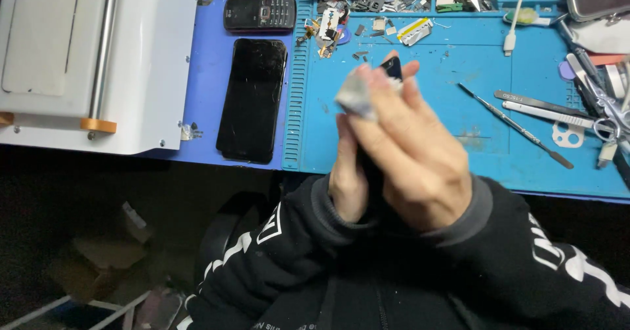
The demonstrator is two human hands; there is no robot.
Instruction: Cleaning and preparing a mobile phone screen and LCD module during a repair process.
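Hands point(394, 153) together — clamped on dark phone point(392, 67) and cloth point(357, 94) above mat's point(420, 146) near edge.

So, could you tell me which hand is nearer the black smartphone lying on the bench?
Left. The left hand sits just right of the smartphone; the right hand lies farther right.

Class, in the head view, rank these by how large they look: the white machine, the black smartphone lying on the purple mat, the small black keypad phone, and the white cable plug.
1. White machine
2. Black smartphone
3. Small black keypad phone
4. White cable plug

All lie at similar depth on the bench, so the order is safe.
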